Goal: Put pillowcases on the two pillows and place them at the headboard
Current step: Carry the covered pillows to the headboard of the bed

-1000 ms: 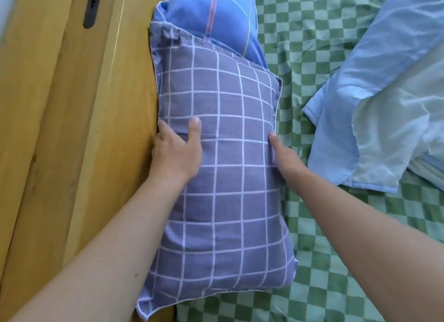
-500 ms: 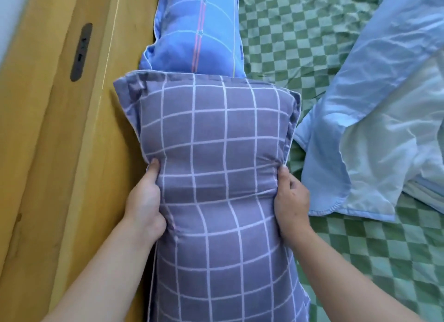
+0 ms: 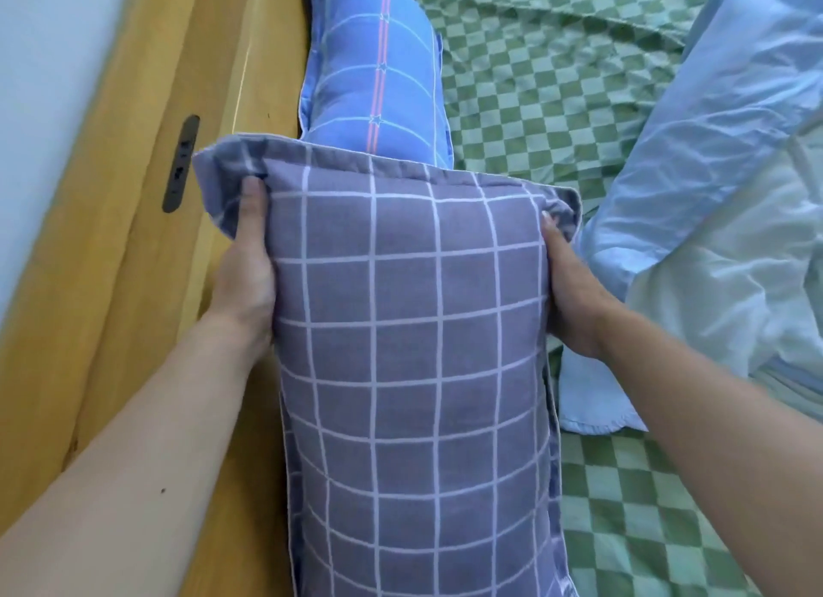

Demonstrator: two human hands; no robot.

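Gripping the purple grid pillow (image 3: 409, 329) by its two long sides, we are holding it between hands set well apart: our left hand (image 3: 245, 280) is clamping the edge at nine o'clock, thumb pressed into the flange near the top corner, and our right hand (image 3: 572, 293) is clamping the edge at three o'clock. A second ago our palms were resting flatter and lower on it; now we are grasping higher, and the pillow is sitting closer to us, its top hem overlapping the foot of the blue striped pillow (image 3: 378, 75) at twelve o'clock. Both pillows are wearing cases and lying along the wooden headboard (image 3: 147, 249) at nine o'clock. We judge only final squaring is remaining. The pale blue quilt (image 3: 712, 173) is bunching at two o'clock on the green checked sheet (image 3: 534, 84).
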